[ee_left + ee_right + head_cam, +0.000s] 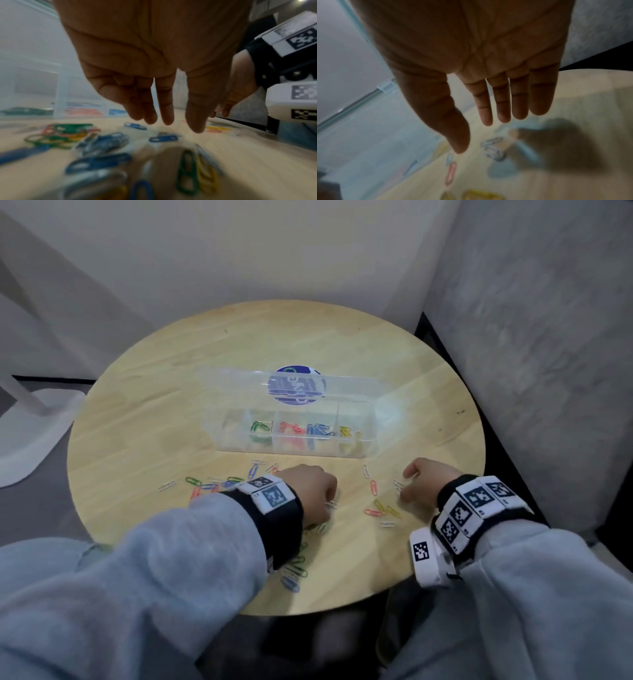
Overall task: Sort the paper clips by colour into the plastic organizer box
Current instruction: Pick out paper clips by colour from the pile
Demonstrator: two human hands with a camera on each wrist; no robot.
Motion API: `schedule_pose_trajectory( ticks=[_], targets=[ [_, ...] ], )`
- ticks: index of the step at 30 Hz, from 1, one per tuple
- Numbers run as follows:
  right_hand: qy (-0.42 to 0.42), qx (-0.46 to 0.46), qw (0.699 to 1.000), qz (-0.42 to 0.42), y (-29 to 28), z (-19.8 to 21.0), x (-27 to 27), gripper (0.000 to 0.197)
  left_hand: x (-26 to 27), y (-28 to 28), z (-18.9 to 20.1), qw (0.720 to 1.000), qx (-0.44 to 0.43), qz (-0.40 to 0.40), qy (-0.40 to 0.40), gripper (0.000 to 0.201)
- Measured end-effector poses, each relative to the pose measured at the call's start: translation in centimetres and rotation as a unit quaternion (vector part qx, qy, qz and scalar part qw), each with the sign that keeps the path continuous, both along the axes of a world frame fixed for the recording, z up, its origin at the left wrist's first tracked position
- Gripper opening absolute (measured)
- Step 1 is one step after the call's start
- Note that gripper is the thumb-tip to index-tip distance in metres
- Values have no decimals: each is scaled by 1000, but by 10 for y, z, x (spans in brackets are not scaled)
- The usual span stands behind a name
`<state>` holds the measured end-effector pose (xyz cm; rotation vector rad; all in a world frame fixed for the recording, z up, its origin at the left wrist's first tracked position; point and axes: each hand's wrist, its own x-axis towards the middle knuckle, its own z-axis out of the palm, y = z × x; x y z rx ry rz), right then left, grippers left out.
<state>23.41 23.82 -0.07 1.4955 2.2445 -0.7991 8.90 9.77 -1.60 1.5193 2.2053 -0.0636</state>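
Observation:
The clear organizer box (pixel 371 436) stands mid-table with its lid (pixel 236 385) open behind it. Its compartments hold green clips (pixel 259 426), red clips (pixel 291 429), blue clips (pixel 320 429) and yellow clips (pixel 347 432). My left hand (pixel 329 499) hovers low over loose clips, fingers (pixel 167 119) pointing down and holding nothing; a silver clip (pixel 331 504) lies at its fingertips. My right hand (pixel 406 485) is open above a pair of silver clips (pixel 398 486), seen under the fingers (pixel 519 111) as silver clips (pixel 494 148). A red clip (pixel 451 173) lies near the thumb.
Loose mixed clips (pixel 212 482) lie left of my left wrist, others (pixel 294 573) under the left forearm near the table's front edge, and a red and yellow group (pixel 380 508) between my hands. The round wooden table (pixel 171 371) stands against a white wall, with grey fabric (pixel 548 337) to the right.

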Motion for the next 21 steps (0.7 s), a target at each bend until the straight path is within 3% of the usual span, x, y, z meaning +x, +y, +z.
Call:
schedule_pose_trajectory(
  ticks=[4,11,14,18,21],
  targets=[
    [-30,44,998,15,-6,-3,-5,27,6,3,-9,1000,6,10,12,18],
    [-105,41,990,87,1,-16,-20,28,5,10,-9,999,-25,20,6,15],
    [-98,40,990,96,0,-21,-23,7,3,8,-9,998,-23,45,-27,5],
    [-79,49,989,115,-2,-22,-28,9,-3,2,-6,993,-2,74,-90,15],
    [-73,54,987,132,-2,-23,-29,7,-9,-5,-1,970,37,147,-189,19]
  ],
)
